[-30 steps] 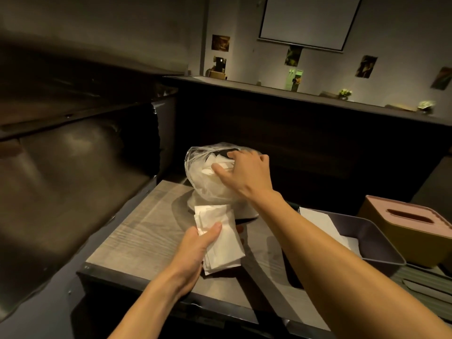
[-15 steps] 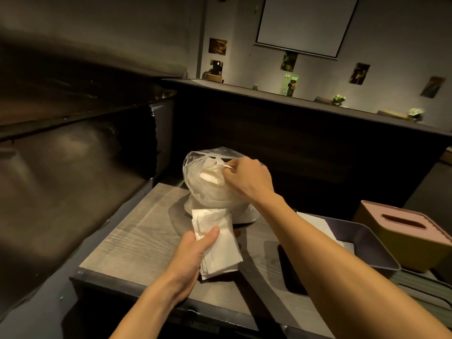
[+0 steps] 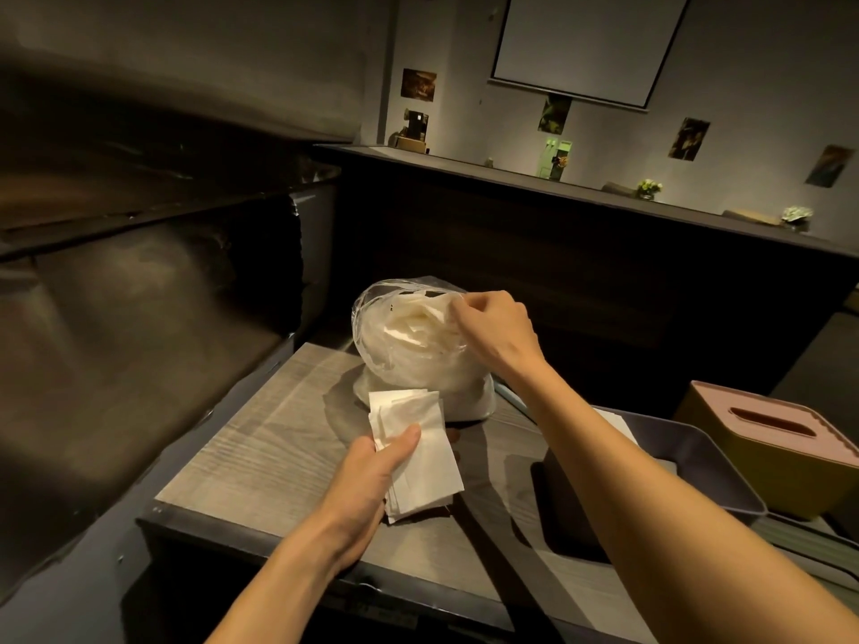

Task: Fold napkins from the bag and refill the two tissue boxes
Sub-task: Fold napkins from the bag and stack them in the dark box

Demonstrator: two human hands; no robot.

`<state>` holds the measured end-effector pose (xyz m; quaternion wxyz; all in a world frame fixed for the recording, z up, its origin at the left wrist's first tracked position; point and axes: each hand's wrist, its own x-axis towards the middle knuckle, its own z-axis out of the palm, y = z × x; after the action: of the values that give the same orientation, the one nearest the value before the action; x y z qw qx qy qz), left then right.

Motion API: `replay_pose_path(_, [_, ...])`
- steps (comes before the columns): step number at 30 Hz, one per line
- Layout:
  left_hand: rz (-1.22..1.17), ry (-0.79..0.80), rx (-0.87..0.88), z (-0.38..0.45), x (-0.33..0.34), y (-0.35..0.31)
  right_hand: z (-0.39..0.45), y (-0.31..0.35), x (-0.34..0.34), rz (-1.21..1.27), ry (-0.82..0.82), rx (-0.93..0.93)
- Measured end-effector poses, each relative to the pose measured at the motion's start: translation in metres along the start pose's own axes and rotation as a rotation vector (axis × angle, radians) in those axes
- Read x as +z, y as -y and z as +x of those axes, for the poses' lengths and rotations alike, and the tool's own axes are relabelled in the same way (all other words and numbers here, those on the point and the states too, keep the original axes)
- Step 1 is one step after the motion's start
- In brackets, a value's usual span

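Left hand: my left hand (image 3: 372, 476) holds a stack (image 3: 413, 450) of folded white napkins, thumb pressed flat on top, fingers hidden underneath. The stack's near end hangs over my palm; its far end points toward the bag.
Right hand: my right hand (image 3: 495, 327) is at the mouth of the bag (image 3: 409, 346), fingers curled and pinching at the top right edge. I cannot tell whether they catch the plastic alone or a napkin inside as well.
Bag: clear plastic, upright on the table (image 3: 260, 439), bulging with loose white napkins (image 3: 409, 327). Its mouth gapes toward me. It stands just beyond the stack, and the stack's far corner overlaps its base in view.
Table: grey wood grain with a dark rim along the near edge. My left forearm crosses that rim.
In the way: my right forearm runs on a slant from the lower right up to the bag and covers much of the tray (image 3: 697, 462) and the table between.
Tray: dark, open-topped, on the right of the table, with a white sheet (image 3: 618, 422) showing at its far end behind my arm.
Tissue box: one box (image 3: 771, 448), ochre sides and pink lid with a slot, stands just right of the tray, well apart from both hands.
Left side: a dark, worn padded bench (image 3: 116, 327) runs beside the table.
Beyond: a dark counter (image 3: 581, 258) rises behind the bag, carrying small flower pots (image 3: 648, 188); a pale screen (image 3: 585, 44) hangs on the wall above.
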<state>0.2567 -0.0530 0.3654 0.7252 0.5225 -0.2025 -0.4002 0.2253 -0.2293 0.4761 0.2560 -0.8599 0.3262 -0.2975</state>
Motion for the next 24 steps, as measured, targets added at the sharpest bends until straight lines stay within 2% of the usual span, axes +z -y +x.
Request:
replay_pose_path(3, [-0.012,-0.003,0.001,-0.001,0.001,-0.001,0.001,-0.003,-0.001,0.069,-0.038,-0.051])
replay_pose_path(7, [-0.026,0.012,0.006,-0.003,0.002,-0.004,-0.008,-0.005,-0.007,0.207,-0.217,-0.173])
replay_pose_path(11, [-0.023,0.016,0.010,-0.004,0.002,-0.004,-0.013,-0.013,-0.012,0.189,-0.359,-0.250])
replay_pose_path(16, [-0.018,0.027,0.008,-0.003,0.003,-0.003,-0.004,-0.015,-0.008,0.089,-0.298,-0.283])
replay_pose_path(22, [-0.056,-0.009,-0.014,-0.002,0.002,-0.001,0.016,0.017,-0.020,0.331,-0.379,-0.334])
replay_pose_path(24, [-0.057,-0.021,-0.020,-0.001,0.003,-0.001,0.014,0.014,-0.017,0.332,-0.341,-0.360])
